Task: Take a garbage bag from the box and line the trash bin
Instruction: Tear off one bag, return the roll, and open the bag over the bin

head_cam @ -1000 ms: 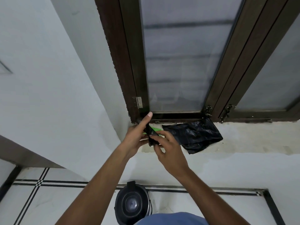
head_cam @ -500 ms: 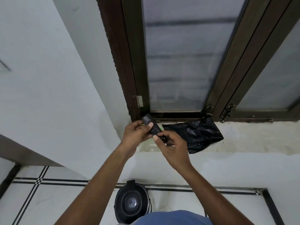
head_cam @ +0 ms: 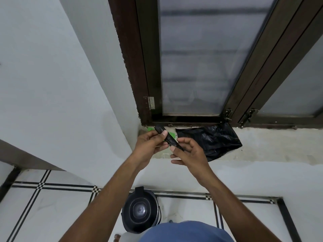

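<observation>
Both hands up at the window sill [head_cam: 262, 147]. A rolled black garbage bag [head_cam: 168, 139] is held between them, just over the sill's left end. Left hand [head_cam: 150, 145] has thumb and fingers curled around the upper end of the roll; right hand [head_cam: 189, 152] pinches the lower end with thumb and forefinger, other fingers loosely spread.

Handling guess: thin film, near weightless, soft, slick, tears if yanked. The tight roll is stiff enough to hold by its ends. Best to keep one end pinned and peel the free edge off with the other hand, then find the mouth seam before shaking it open.

Something green [head_cam: 172, 135] on the sill right behind the roll, maybe the box, mostly hidden. A loose crumpled black bag [head_cam: 213, 138] lies on the sill just right of the hands. Trash bin [head_cam: 140, 210] sits on the floor well below the sill, not yet lined.
</observation>
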`<state>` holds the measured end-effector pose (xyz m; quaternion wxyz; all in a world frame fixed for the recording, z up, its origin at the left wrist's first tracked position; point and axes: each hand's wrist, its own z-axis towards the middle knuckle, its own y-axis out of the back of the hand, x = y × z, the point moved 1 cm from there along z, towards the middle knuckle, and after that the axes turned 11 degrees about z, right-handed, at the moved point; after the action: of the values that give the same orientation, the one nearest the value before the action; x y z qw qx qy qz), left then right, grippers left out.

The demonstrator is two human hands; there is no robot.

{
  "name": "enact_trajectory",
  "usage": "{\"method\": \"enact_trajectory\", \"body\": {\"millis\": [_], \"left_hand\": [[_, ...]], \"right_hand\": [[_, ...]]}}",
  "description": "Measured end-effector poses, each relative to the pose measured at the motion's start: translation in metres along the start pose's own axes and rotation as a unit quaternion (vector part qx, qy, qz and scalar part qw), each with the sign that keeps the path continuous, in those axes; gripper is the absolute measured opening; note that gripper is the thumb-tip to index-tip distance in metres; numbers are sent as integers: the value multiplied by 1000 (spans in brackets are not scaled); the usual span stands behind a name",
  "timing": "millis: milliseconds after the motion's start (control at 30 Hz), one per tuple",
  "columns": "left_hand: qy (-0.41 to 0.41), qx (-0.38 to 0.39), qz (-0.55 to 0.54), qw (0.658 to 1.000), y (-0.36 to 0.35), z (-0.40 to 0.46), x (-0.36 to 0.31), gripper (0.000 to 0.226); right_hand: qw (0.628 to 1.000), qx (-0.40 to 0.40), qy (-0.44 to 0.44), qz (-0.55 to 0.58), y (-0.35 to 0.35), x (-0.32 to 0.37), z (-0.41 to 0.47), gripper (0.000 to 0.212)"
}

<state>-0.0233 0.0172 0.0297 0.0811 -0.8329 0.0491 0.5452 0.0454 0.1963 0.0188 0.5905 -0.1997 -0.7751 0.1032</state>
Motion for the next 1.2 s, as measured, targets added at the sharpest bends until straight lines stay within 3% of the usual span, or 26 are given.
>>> {"method": "enact_trajectory", "body": {"millis": [167,233,333,433,567,700,800,867,1033,1200], "left_hand": [[13,-2,-6,1000,-6,0,11,9],[32,-38,16,999,-10,4,20,11],[100,-148,92,980,-10,23,37,42],[201,-159,176,950,-11,45,43,80],[226,-199,215,929,-14,81,41,138],[226,-266,209,913,-20,99,31,129],[189,-266,211,921,-19,105,33,104],[132,-252,291,913,-23,94,30,95],[-117,-251,443,853,-23,41,31,89],[-263,-169,551,774,-6,31,46,68]], "right_hand": [[999,-33,-28,7,15,-8,1,32],[996,-68,-33,39,24,-10,1,28],[992,-101,-29,74,38,-9,-1,26],[990,-121,-19,75,49,-7,-6,31],[987,-140,-7,74,56,-3,-13,32],[987,-147,-2,61,60,-3,-20,29],[987,-155,2,47,64,-2,-24,28],[986,-159,9,39,67,1,-25,29],[986,-159,43,31,61,22,-18,30],[992,-103,79,4,37,49,-5,26]]}}
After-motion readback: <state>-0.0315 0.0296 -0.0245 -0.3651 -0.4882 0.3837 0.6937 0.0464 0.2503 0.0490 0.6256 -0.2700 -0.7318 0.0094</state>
